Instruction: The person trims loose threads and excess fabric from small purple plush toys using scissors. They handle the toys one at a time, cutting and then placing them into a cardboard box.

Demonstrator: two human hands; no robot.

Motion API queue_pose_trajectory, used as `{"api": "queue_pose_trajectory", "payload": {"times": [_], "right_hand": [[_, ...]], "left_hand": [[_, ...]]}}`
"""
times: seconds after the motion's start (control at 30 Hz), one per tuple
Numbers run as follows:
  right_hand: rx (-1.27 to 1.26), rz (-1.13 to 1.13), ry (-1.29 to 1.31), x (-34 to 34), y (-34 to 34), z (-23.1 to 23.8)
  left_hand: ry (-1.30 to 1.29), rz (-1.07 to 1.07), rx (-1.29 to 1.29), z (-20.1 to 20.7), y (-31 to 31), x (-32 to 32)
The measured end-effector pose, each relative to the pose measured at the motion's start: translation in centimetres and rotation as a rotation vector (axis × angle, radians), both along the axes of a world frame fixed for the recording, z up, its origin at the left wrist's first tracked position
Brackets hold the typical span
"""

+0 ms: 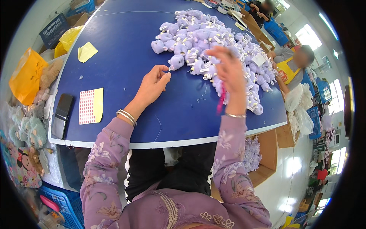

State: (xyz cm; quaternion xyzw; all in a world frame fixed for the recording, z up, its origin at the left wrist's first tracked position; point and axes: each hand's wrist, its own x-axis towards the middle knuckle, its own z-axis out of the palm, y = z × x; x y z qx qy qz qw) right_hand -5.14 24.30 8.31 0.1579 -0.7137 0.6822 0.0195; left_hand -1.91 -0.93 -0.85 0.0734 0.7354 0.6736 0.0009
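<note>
A small purple plush toy (176,62) lies at the near left edge of a large heap of like toys (202,34) on the blue table. My left hand (152,84) is closed in a pinch at its white tag, thumb and forefinger together. Over the heap, my right hand (230,74) is raised and smeared by motion, so how its fingers are set is unclear. A narrow magenta thing (221,100) hangs below that palm, too blurred to name. White tags stick out from many of the toys.
On the table's left lie a dark phone (62,116), a sticker sheet (90,106) and a yellow paper (87,52). A cardboard box (268,152) of purple pieces stands below the right edge. A person in a yellow apron (288,70) sits at the right; another (263,11) is farther back.
</note>
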Motion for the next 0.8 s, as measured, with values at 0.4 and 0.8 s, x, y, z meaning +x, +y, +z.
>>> {"api": "queue_pose_trajectory", "payload": {"times": [0.4, 0.8], "right_hand": [[0.474, -0.024, 0.153, -4.0, -8.8, -10.1], [0.006, 0.149, -0.100, 2.1, -8.0, -5.5]], "left_hand": [[-0.013, 0.053, 0.083, -0.7, -0.4, -0.5], [-0.072, -0.096, 0.236, 0.5, -0.9, 0.2]]}}
